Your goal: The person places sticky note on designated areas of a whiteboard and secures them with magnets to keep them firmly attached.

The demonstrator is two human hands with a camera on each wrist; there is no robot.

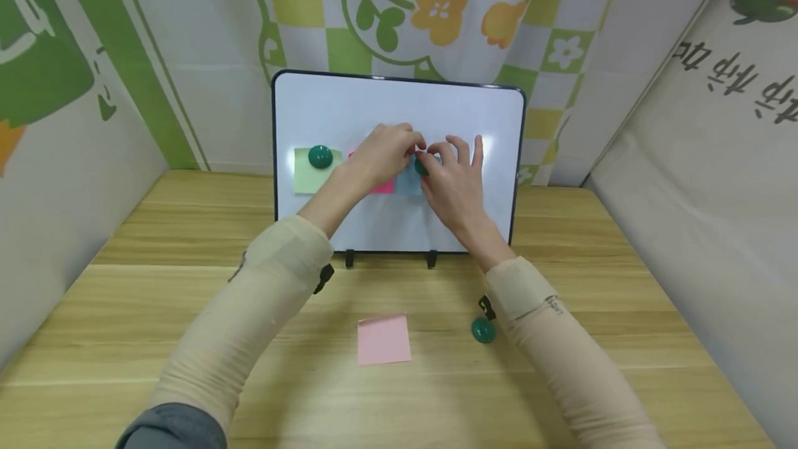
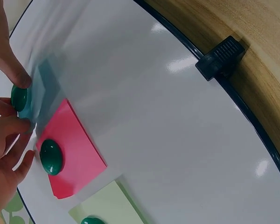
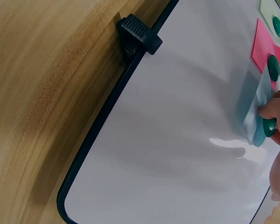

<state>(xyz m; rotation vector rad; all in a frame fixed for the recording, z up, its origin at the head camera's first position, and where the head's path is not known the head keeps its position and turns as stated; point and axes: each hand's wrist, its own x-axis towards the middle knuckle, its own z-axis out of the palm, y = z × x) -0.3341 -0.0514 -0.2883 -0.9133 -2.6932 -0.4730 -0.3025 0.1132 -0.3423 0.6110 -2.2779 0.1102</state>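
Observation:
My right hand [image 1: 457, 186] pinches a round green magnet [image 2: 19, 97] against a light blue sticky note [image 3: 257, 112] on the whiteboard [image 1: 399, 227]. Beside it, my left hand [image 1: 389, 151] pinches the upper edge of the same note, whose lower part stands off the board. To the left, a bright pink sticky note [image 2: 77, 149] hangs under its own green magnet [image 2: 51, 157]. Farther left is a pale green sticky note [image 1: 308, 179] under another green magnet [image 1: 321, 156]. The left hand hides much of the pink note in the head view.
On the wooden table [image 1: 280, 380] lie a light pink sticky note [image 1: 384, 340] and a loose green magnet [image 1: 483, 330], close to the right sleeve. Black clip feet [image 1: 432, 259] support the board's lower edge. Patterned cloth [image 1: 355, 33] hangs behind the board.

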